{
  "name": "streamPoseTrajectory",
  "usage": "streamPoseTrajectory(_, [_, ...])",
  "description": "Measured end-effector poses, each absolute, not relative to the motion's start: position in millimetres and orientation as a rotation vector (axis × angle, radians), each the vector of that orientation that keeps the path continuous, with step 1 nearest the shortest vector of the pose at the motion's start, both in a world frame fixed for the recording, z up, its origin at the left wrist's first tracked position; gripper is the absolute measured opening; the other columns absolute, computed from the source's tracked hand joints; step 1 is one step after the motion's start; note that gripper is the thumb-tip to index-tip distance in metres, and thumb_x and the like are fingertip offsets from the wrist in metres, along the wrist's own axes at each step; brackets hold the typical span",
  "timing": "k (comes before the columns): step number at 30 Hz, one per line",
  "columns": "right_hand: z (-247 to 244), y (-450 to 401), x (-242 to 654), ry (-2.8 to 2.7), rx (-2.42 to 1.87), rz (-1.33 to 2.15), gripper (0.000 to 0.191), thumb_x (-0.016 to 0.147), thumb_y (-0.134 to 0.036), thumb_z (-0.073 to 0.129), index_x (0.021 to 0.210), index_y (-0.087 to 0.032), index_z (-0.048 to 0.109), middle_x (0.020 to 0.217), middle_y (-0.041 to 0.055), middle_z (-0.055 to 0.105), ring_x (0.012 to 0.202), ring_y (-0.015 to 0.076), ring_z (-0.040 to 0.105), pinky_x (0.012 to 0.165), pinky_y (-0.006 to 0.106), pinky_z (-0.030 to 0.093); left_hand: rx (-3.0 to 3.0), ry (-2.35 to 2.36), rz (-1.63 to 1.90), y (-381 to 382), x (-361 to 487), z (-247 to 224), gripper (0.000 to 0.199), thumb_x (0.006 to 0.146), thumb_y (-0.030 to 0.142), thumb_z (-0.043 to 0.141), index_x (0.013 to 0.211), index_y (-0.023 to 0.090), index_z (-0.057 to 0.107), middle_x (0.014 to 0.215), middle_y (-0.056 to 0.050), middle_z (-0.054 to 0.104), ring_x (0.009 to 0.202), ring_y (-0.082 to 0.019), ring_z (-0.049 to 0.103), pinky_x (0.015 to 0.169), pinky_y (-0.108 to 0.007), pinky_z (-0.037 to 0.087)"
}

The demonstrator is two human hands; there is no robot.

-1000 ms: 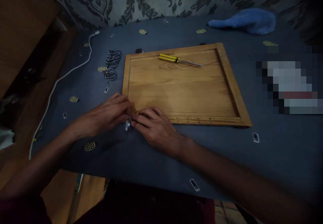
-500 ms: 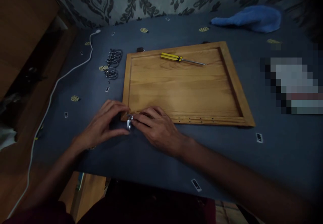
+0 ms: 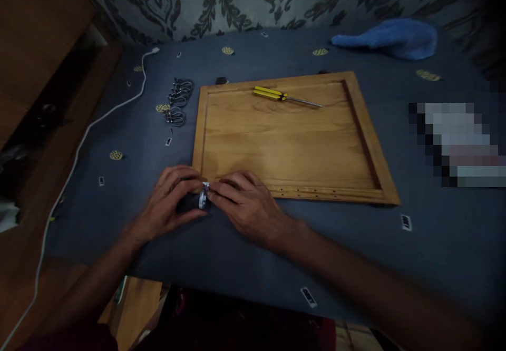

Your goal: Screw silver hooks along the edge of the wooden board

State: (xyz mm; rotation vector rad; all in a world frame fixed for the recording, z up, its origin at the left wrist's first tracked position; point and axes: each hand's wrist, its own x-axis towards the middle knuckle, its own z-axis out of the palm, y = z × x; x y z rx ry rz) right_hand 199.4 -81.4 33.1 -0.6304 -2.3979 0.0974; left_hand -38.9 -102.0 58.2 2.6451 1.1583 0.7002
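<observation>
At the near left corner of the wooden panel (image 3: 269, 145) is a small shiny metal clamp (image 3: 203, 198) with a curved band. My right hand (image 3: 249, 203) pinches its upper end, fingers bent over the panel's near edge. From the other side, my left hand (image 3: 169, 201) curls round the clamp, with fingertips at its top and thumb by its lower end. The exact contact of the left fingertips is hard to make out. A yellow and black screwdriver (image 3: 271, 94) lies on the panel's far part. Small dark holes dot the panel's near rail.
Several similar metal clamps (image 3: 176, 115) lie left of the panel. A white cable (image 3: 114, 115) runs down the left side. On the patterned blue tablecloth (image 3: 253, 256), a blue cloth (image 3: 407, 39) rests at the back right, and a pixelated object (image 3: 458, 140) is at the right.
My view has shifted slightly. The left hand has drawn in a little around the clamp, and the right hand keeps its pinch. The screwdriver and panel stay in place.
</observation>
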Motion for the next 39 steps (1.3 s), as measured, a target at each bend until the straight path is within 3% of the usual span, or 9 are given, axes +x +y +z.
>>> streamPoseTrajectory(13, [31.2,-81.2,199.6,-2.412,-0.626,0.127,0.025,0.106,-0.015,0.049,0.108,-0.015,0.074,0.107,0.0085,0.077,0.1,0.0235,0.058,0.088,0.04,0.046,2.631,1.172,0.642,-101.0,-38.3,56.9,0.041,0.097,0.044,0.065,0.132,0.026,0.053,0.124,-0.011,0.063,0.12,-0.028,0.057,0.102,-0.047,0.051])
streamPoseTrajectory(17, [31.6,-81.8,200.0,-2.42,-0.627,0.142,0.02,0.102,-0.012,0.055,0.11,-0.015,0.074,0.109,0.0092,0.077,0.101,0.0241,0.058,0.088,0.041,0.045,2.584,1.212,0.626,-101.0,-39.3,55.0,0.052,0.095,0.05,0.067,0.137,0.026,0.049,0.126,-0.011,0.062,0.122,-0.03,0.056,0.104,-0.049,0.05])
streamPoseTrajectory(21, [31.6,-81.7,199.6,-2.412,-0.65,0.093,0.027,0.107,-0.016,0.047,0.106,-0.018,0.074,0.109,0.0057,0.077,0.099,0.0227,0.058,0.088,0.038,0.046,2.559,1.243,0.589,-100.9,-39.9,53.7,0.06,0.091,0.057,0.069,0.138,0.024,0.049,0.132,-0.013,0.059,0.125,-0.031,0.053,0.106,-0.048,0.048])
streamPoseTrajectory(24, [31.6,-81.4,199.5,-2.401,-0.647,0.087,0.031,0.108,-0.016,0.043,0.106,-0.018,0.074,0.109,0.0056,0.077,0.099,0.0219,0.058,0.089,0.037,0.046,2.543,1.244,0.582,-101.2,-39.9,53.9,0.057,0.092,0.056,0.068,0.135,0.024,0.051,0.132,-0.012,0.058,0.126,-0.03,0.052,0.107,-0.048,0.047])
streamPoseTrajectory(29, [31.2,-81.4,200.7,-2.399,-0.614,0.158,0.021,0.103,-0.013,0.054,0.11,-0.015,0.074,0.109,0.0103,0.076,0.101,0.0244,0.057,0.089,0.042,0.045,2.478,1.267,0.582,-101.7,-40.7,53.0,0.051,0.092,0.049,0.071,0.133,0.025,0.054,0.135,-0.012,0.058,0.128,-0.03,0.052,0.108,-0.049,0.046])
streamPoseTrajectory(39, [30.9,-81.7,201.0,-2.398,-0.626,0.162,0.02,0.103,-0.014,0.054,0.109,-0.017,0.074,0.111,0.0089,0.076,0.102,0.0245,0.058,0.089,0.041,0.045,2.466,1.261,0.602,-100.2,-41.6,50.5,0.046,0.092,0.051,0.07,0.128,0.025,0.057,0.133,-0.012,0.059,0.127,-0.03,0.052,0.107,-0.048,0.046])
